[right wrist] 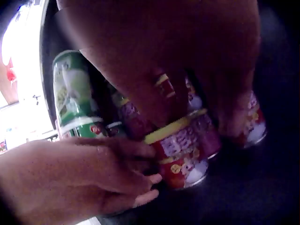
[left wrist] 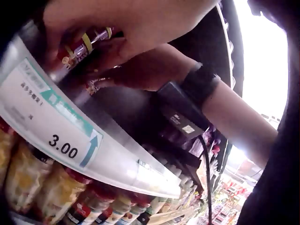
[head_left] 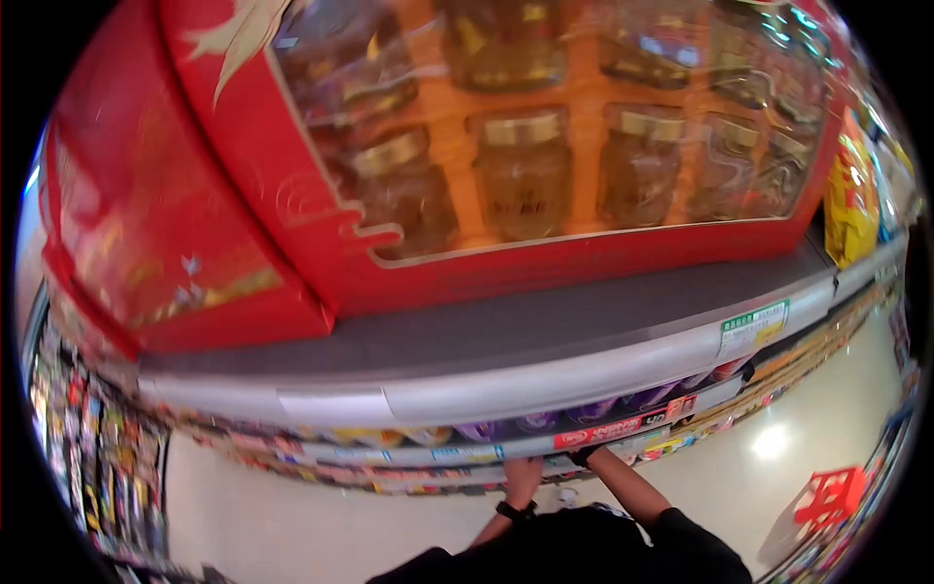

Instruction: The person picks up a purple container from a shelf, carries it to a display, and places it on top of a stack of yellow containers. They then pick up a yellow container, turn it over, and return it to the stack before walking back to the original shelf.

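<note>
Both hands reach into a low dark shelf among small cans. My left hand (left wrist: 136,23) has its thumb and fingers on either side of a red and purple can (left wrist: 77,54) with yellow bands. In the right wrist view its fingertips are right at a can (right wrist: 180,157) with a yellow rim. From above, my right hand (right wrist: 173,51) reaches its spread fingers down around the cans, with one purple can (right wrist: 206,133) between them. Another can (right wrist: 255,124) stands by its outer fingers. The right hand's grip is partly hidden in shadow.
Green canisters (right wrist: 72,89) stand left of the cans. A shelf edge with a 3.00 price label (left wrist: 56,117) runs before the hands, with bottles (left wrist: 61,194) below. Higher up, a red gift box (head_left: 584,248) of jars overhangs; a red basket (head_left: 832,496) stands on the floor.
</note>
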A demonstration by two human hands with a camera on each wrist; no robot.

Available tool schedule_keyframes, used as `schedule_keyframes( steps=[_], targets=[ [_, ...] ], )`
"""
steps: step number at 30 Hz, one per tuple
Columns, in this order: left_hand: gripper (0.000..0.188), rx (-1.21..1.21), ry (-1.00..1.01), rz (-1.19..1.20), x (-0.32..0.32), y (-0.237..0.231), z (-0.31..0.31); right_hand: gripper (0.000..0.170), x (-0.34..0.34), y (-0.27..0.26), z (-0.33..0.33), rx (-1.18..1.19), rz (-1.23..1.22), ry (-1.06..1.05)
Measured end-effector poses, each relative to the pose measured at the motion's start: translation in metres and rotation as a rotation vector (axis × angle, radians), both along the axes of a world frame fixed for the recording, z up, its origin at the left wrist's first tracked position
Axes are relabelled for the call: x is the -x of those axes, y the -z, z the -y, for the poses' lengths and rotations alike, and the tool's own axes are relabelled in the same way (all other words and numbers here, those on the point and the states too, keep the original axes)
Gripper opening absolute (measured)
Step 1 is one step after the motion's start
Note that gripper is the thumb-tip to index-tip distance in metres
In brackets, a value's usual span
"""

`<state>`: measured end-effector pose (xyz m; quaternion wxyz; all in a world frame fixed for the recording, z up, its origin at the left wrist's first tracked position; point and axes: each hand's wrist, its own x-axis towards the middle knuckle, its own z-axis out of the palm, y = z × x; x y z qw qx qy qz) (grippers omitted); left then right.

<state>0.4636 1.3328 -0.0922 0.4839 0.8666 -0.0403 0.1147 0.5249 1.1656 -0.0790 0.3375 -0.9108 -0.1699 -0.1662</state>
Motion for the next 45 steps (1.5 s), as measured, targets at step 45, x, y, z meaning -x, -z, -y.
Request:
schedule_keyframes(
  steps=[45],
  targets=[
    [0.079, -0.058, 1.141, -0.34, 0.103, -0.03, 0.139, 0.066, 0.301, -0.07, 0.142, -0.138, -0.335, 0.487]
  ],
)
